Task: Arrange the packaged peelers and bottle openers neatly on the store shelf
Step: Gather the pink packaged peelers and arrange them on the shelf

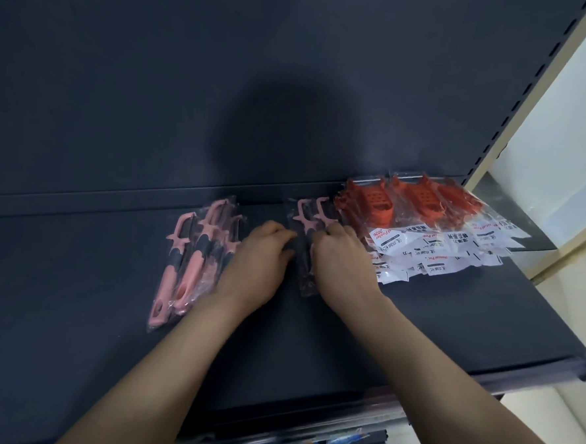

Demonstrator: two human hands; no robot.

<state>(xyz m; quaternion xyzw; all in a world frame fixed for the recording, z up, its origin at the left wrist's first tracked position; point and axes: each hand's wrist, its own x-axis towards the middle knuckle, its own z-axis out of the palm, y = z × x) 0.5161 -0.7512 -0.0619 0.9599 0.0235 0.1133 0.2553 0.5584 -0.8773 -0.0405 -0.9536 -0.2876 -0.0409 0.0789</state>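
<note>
A small stack of pink peelers in clear packets (306, 229) lies near the middle of the dark shelf (450, 320), its long axis running from 12 to 6 o'clock, heads toward the back panel (155, 93). Both hands frame it. The left hand (260, 257) lies palm-down at the stack's 9 o'clock side, fingertips touching the packet edge; its grip is loosely curled against the packet rather than wrapped around it. The right hand (342, 259) sits at the 3 o'clock side, fingers bent over the upper part of the packets near the pink heads; its grip presses on them, though whether it actually pinches the packets cannot be told.

At 9 o'clock from the hands, a second pile of pink-and-black peelers (193, 263) lies fanned and slightly tilted, handles pointing to about 7 o'clock. At 3 o'clock, just beside the right hand, a loose heap of orange-red bottle openers (419, 202) in clear packets with white printed cards (430, 254) spreads toward the shelf's right end, the cards overlapping untidily. A slotted upright (518, 108) rises at 1 o'clock.
</note>
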